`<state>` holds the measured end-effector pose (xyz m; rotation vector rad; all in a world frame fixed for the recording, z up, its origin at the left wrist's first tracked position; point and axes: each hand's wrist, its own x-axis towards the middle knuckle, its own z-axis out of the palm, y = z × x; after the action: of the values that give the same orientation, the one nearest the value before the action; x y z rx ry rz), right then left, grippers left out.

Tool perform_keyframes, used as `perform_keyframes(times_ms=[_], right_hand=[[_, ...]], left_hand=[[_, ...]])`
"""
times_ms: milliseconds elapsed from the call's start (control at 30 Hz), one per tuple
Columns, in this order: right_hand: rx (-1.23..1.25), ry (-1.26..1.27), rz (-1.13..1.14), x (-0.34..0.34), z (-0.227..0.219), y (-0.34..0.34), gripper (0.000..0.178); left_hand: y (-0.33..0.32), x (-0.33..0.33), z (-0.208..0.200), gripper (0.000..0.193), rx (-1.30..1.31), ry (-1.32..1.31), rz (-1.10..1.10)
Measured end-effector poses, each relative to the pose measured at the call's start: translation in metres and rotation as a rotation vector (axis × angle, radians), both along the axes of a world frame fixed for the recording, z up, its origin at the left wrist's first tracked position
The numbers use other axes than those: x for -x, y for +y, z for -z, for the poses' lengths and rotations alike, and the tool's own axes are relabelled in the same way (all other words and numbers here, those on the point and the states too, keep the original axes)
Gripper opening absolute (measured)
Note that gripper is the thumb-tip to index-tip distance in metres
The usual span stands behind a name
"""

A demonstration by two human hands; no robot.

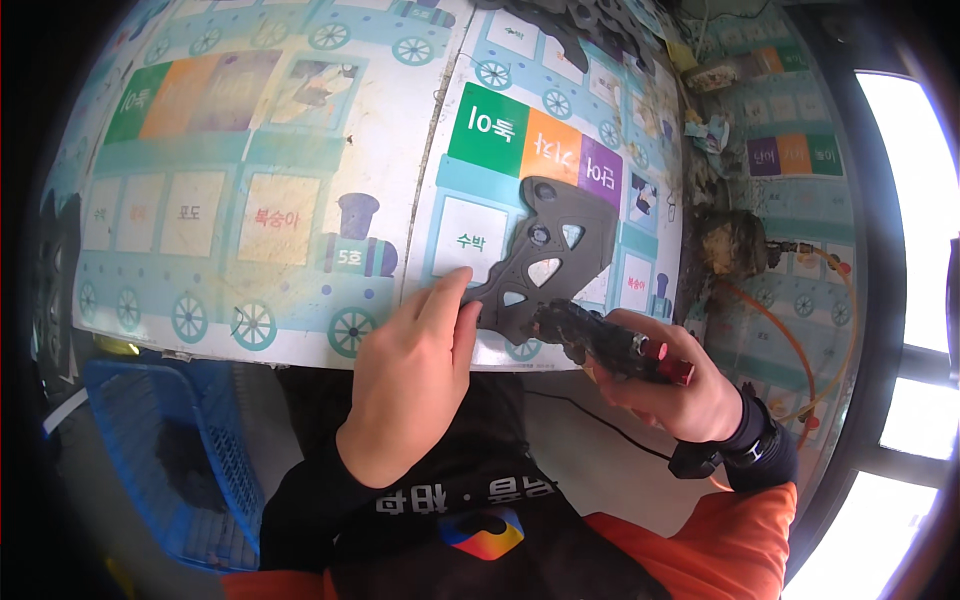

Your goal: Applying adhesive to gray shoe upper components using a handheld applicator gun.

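A flat dark grey plate-like part (575, 225) with several triangular cut-outs and round holes lies at the near right of the printed table. At its left lower end is my left hand (415, 345), with thumb and fingers closed around the narrow tip of the part. My right hand (675, 385) is wrapped around a black hand tool with red ends (620, 345). The tool's dark front end meets the near edge of the part; its exact jaws are hard to make out.
More dark grey parts (600, 25) are heaped at the table's far edge, and others (60, 270) stand at far left. Below the table's near left edge is a blue plastic basket (150, 410). A dirty brown device (735, 245) with orange hoses (780, 325) is at right.
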<state>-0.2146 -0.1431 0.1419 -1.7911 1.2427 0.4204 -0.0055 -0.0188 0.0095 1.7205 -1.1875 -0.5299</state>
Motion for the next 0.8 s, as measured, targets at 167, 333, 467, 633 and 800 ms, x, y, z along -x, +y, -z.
perform_keyframes(times_ms=[167, 333, 467, 633, 800], right_hand=[[-0.054, -0.038, 0.051, -0.009, -0.002, 0.004, 0.063], [-0.075, -0.156, 0.125, -0.018, -0.006, 0.009, 0.060], [-0.058, -0.165, 0.120, -0.019, -0.005, 0.010, 0.060], [-0.035, -0.099, 0.075, -0.014, -0.003, 0.007, 0.062], [-0.070, -0.105, 0.102, -0.006, -0.001, 0.001, 0.063]], left_hand=[[0.001, -0.001, 0.001, 0.029, -0.010, 0.004, 0.008], [0.001, -0.001, 0.001, 0.029, -0.010, 0.015, 0.012], [0.001, -0.001, 0.001, 0.030, -0.001, 0.011, 0.011], [0.002, 0.000, 0.002, 0.029, -0.018, 0.021, 0.009], [0.001, 0.000, 0.003, 0.029, -0.018, 0.019, 0.006]])
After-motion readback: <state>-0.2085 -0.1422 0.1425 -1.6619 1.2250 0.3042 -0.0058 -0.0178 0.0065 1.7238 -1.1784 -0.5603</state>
